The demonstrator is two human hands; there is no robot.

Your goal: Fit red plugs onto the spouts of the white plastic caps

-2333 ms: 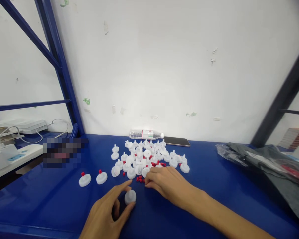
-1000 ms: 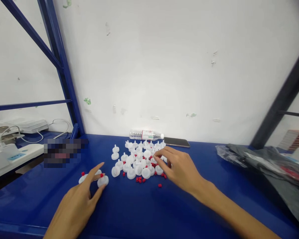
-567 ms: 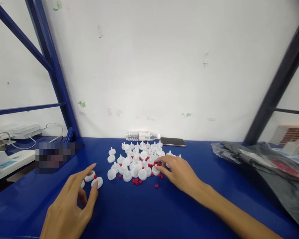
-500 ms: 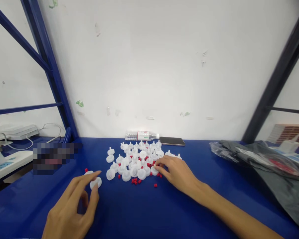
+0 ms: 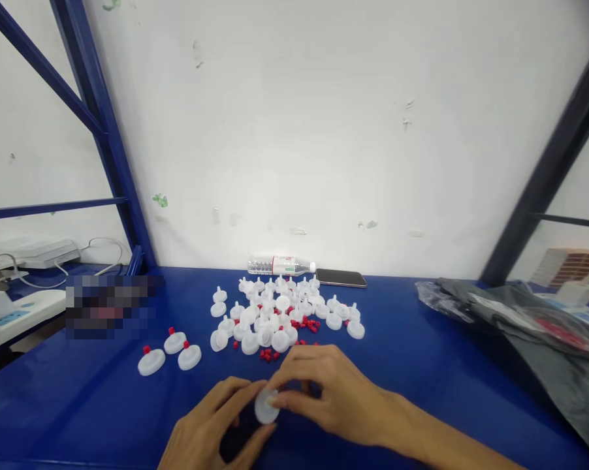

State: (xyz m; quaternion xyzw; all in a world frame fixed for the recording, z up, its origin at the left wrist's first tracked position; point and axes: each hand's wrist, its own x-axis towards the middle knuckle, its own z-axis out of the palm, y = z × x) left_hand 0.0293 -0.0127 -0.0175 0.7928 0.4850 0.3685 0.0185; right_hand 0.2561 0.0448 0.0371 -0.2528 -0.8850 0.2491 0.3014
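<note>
Both hands, left (image 5: 211,431) and right (image 5: 331,395), are pinching one white cap (image 5: 266,408) between them over the counter (image 5: 422,391). Left of the grip, three capped pieces (image 5: 170,351) are standing finished; beyond it, a pile (image 5: 285,312) of caps and red plugs (image 5: 271,354) is waiting.

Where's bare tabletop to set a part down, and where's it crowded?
Bare blue table between the white cap pile and the grey bag, and left front below the three red-tipped caps. Crowded: the pile, red plugs, and both hands around one cap.
</note>
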